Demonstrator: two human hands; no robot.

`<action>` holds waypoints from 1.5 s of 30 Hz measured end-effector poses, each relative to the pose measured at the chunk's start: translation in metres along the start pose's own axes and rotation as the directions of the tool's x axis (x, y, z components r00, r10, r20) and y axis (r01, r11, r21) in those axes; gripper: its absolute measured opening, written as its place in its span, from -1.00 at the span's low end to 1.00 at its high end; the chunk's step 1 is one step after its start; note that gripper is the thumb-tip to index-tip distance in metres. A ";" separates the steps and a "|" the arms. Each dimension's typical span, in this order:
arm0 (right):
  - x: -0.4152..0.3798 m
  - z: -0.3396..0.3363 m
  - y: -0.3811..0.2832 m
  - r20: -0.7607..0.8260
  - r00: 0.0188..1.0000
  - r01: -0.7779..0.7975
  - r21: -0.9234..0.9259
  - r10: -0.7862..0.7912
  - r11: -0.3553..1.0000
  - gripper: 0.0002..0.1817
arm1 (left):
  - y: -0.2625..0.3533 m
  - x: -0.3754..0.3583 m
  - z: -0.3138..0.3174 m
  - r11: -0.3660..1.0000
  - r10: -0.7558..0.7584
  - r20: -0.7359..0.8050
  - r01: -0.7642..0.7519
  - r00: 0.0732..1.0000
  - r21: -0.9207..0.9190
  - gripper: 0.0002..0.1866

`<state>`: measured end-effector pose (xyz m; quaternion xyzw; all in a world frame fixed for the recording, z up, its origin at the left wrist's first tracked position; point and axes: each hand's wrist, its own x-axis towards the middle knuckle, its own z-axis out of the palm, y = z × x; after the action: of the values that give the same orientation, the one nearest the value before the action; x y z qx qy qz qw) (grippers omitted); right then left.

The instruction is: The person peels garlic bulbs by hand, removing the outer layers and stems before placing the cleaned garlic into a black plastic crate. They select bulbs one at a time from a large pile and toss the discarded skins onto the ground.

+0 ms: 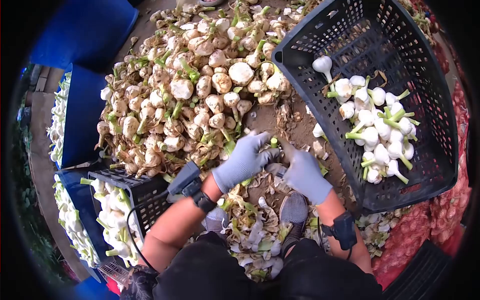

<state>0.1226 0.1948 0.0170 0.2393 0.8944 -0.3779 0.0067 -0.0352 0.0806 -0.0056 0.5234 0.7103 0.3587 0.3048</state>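
My left hand (pixel 242 161), in a grey glove, is in front of the garlic pile with its fingers curled inward. A short cut green garlic stem (pixel 273 142) shows at its fingertips; any bulb below is hidden. Close on the right, my right hand (pixel 306 174) is gloved too, with bent fingers that nearly meet the left ones. Both hands are slightly blurred, and what the right one grips is hidden. Just ahead lies the large pile of unpeeled, soil-stained garlic bulbs (pixel 215 102). At the right, a tilted black crate (pixel 425 172) holds clean white garlic bulbs (pixel 382 132).
Another black crate (pixel 152 205) full of white garlic stands by my left arm, near blue containers (pixel 82 117) of garlic. Peeled skins (pixel 255 235) cover the ground between my shoes (pixel 294 209). Red mesh sacks (pixel 410 232) lie at the right.
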 end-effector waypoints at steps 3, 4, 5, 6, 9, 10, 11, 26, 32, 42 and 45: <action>0.001 0.006 0.002 0.080 0.996 -0.053 0.142 0.042 0.988 -0.40 | 0.030 -0.033 -0.001 0.423 -0.427 0.179 0.371 0.886 -0.827 -0.40; -0.002 0.017 0.012 0.173 0.982 -0.148 0.429 0.079 0.891 -0.49 | 0.041 -0.037 -0.003 0.385 -0.450 0.142 0.335 0.882 -0.860 -0.34; -0.005 0.023 0.018 0.268 0.960 -0.248 0.664 0.086 0.706 -0.58 | 0.036 -0.044 0.002 0.608 -0.375 0.125 0.346 0.918 -0.715 -0.32; -0.009 0.024 0.016 0.267 0.960 -0.249 0.664 0.086 0.705 -0.58 | 0.033 -0.049 0.004 0.791 -0.295 0.128 0.318 0.947 -0.523 -0.29; -0.018 0.019 0.000 0.397 0.871 -0.491 0.729 0.290 0.476 -0.66 | 0.033 -0.059 0.018 0.992 -0.082 -0.052 0.076 0.995 -0.099 -0.29; -0.019 0.023 -0.002 0.400 0.868 -0.495 0.729 0.293 0.472 -0.66 | 0.032 -0.060 0.022 0.998 -0.062 -0.096 0.062 0.993 -0.003 -0.31; -0.020 0.027 -0.004 0.379 0.874 -0.481 0.764 0.303 0.431 -0.66 | 0.028 -0.062 0.020 0.997 -0.076 -0.109 0.074 0.991 -0.023 -0.33; -0.019 0.055 -0.014 -0.231 0.969 0.088 0.650 0.086 0.755 -0.84 | 0.027 -0.068 -0.002 0.046 -0.388 0.192 0.227 0.901 -0.973 -0.30; -0.016 0.042 -0.017 0.252 0.908 -0.389 0.803 0.334 0.451 -0.77 | 0.007 -0.073 -0.007 0.379 -0.391 0.376 0.520 0.840 -0.766 -0.46; -0.029 0.042 -0.012 0.141 0.971 -0.226 0.266 0.194 0.937 -0.72 | 0.008 -0.067 -0.015 0.567 -0.389 0.264 0.455 0.883 -0.687 -0.58; -0.025 0.029 -0.016 0.136 0.965 -0.214 -0.101 0.226 0.972 -0.73 | 0.014 -0.069 -0.009 0.250 -0.263 0.219 0.286 0.940 -0.925 -0.57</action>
<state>0.1328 0.1545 0.0117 0.3083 0.8747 -0.3526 0.1246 -0.0164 0.0150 0.0150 0.1149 0.4384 0.6428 0.6175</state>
